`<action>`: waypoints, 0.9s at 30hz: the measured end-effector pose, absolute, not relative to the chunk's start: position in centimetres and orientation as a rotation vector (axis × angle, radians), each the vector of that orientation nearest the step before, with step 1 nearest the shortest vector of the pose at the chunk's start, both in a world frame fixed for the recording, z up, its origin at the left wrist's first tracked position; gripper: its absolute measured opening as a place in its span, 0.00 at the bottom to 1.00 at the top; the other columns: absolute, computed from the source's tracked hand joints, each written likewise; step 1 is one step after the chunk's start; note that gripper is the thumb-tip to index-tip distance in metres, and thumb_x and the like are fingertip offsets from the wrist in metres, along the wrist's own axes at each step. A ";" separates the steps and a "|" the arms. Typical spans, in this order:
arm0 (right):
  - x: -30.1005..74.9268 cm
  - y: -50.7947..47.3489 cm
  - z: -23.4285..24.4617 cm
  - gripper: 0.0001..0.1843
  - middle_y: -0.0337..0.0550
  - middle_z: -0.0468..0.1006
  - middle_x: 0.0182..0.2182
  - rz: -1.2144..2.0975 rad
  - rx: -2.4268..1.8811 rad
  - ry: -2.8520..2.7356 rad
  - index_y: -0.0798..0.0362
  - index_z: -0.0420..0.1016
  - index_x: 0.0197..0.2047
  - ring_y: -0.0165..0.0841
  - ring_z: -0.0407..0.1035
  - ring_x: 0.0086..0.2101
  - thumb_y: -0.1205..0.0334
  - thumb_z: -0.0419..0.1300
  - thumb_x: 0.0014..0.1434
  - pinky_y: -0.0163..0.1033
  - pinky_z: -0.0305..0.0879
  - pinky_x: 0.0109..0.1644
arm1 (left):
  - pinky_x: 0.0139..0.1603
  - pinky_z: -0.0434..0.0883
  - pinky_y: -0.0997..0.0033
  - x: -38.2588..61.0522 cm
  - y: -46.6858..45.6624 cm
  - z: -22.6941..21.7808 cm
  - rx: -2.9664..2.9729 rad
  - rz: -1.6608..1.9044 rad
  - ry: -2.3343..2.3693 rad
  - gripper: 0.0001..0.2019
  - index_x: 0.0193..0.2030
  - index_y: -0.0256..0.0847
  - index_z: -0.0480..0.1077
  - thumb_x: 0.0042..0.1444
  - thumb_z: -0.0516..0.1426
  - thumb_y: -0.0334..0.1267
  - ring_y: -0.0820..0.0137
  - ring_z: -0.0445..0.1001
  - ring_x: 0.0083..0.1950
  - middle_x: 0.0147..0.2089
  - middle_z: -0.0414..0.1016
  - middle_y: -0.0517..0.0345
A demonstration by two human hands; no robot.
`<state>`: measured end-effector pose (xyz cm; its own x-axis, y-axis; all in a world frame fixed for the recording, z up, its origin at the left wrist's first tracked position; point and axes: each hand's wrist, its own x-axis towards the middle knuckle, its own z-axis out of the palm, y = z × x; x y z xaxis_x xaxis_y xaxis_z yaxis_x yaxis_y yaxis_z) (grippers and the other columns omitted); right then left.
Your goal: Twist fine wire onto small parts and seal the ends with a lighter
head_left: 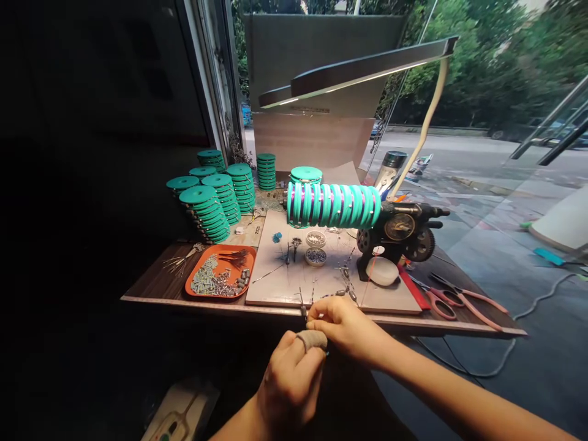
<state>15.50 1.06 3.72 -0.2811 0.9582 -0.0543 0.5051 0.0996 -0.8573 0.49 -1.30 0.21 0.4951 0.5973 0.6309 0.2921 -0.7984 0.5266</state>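
Observation:
My left hand (294, 373) is closed in a fist just off the table's front edge, with a beige wrap (312, 340) around one finger. What lies inside its grip is hidden. My right hand (340, 321) meets it from the right, thumb and fingertips pinched together; the thing between them is too small to make out. Right at those fingertips is a small dark cylindrical piece (303, 311) with thin wire ends pointing up. Several similar dark pieces (345, 275) with beaded wires lie on the pale board (271, 288) beyond.
A geared winder (399, 226) carries a row of turquoise spools (333, 205). Stacks of turquoise discs (202, 214) stand back left. An orange tray (188, 285) of small parts sits left; round dishes (315, 257) hold beads. Scissors (443, 304) lie right. A lamp (367, 70) hangs overhead.

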 end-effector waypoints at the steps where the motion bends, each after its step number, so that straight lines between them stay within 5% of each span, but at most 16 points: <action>1: 15.7 0.5 4.0 0.07 0.37 0.66 0.18 1.019 -1.432 -1.862 0.55 0.68 0.24 0.29 0.59 0.21 0.67 0.53 0.52 0.32 0.56 0.23 | 0.34 0.64 0.70 0.4 -1.5 0.5 2.169 1.099 0.807 0.09 0.29 0.36 0.69 0.52 0.50 0.25 0.68 0.67 0.32 0.29 0.71 0.50; 5: 16.9 -3.1 4.7 0.09 0.48 0.73 0.28 0.213 -1.108 -1.987 0.56 0.70 0.33 0.35 0.66 0.31 0.67 0.49 0.59 0.40 0.63 0.34 | 0.28 0.59 0.77 0.2 -1.9 1.5 1.034 0.677 0.835 0.05 0.23 0.35 0.67 0.46 0.58 0.32 0.75 0.62 0.27 0.28 0.68 0.56; 11: 16.4 -5.7 2.4 0.15 0.46 0.73 0.18 -0.350 -0.606 -2.317 0.63 0.75 0.30 0.31 0.63 0.19 0.77 0.48 0.59 0.36 0.60 0.21 | 0.19 0.44 0.82 0.1 -2.2 1.8 0.463 0.486 0.698 0.09 0.20 0.31 0.68 0.36 0.65 0.32 0.86 0.45 0.17 0.19 0.60 0.66; 14: 16.0 -5.3 1.5 0.16 0.48 0.74 0.18 -0.420 -0.581 -2.288 0.64 0.75 0.28 0.31 0.62 0.18 0.78 0.48 0.58 0.36 0.58 0.18 | 0.19 0.42 0.82 0.1 -2.3 1.4 0.465 0.479 0.689 0.10 0.18 0.32 0.67 0.36 0.65 0.33 0.85 0.45 0.17 0.16 0.56 0.68; 18: 16.0 -5.2 0.8 0.18 0.50 0.76 0.20 -0.394 -0.604 -2.274 0.65 0.75 0.28 0.33 0.66 0.22 0.78 0.46 0.60 0.37 0.62 0.23 | 0.20 0.48 0.80 0.2 -2.3 0.6 0.635 0.560 0.749 0.10 0.19 0.33 0.66 0.37 0.64 0.35 0.82 0.52 0.20 0.22 0.64 0.62; 22: 15.6 -5.8 -0.3 0.23 0.45 0.74 0.18 -0.345 -0.698 -2.336 0.61 0.73 0.25 0.31 0.65 0.21 0.76 0.41 0.63 0.36 0.57 0.22 | 0.36 0.61 0.73 0.3 -2.4 0.4 1.188 0.670 0.953 0.07 0.20 0.36 0.65 0.43 0.58 0.33 0.70 0.65 0.34 0.30 0.67 0.55; 27: 14.3 -5.4 0.6 0.28 0.39 0.72 0.17 0.133 -0.727 -2.274 0.56 0.70 0.24 0.28 0.60 0.20 0.65 0.36 0.68 0.32 0.56 0.22 | 0.34 0.66 0.70 -0.3 -3.1 -0.4 1.929 0.818 1.060 0.07 0.25 0.38 0.66 0.50 0.50 0.28 0.68 0.68 0.33 0.32 0.66 0.53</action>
<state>14.28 -5.44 0.63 -0.5715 0.5384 0.6193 0.4627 0.8347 -0.2985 -0.32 -3.06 -0.38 0.4465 0.8794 0.1650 0.3827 -0.3544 0.8532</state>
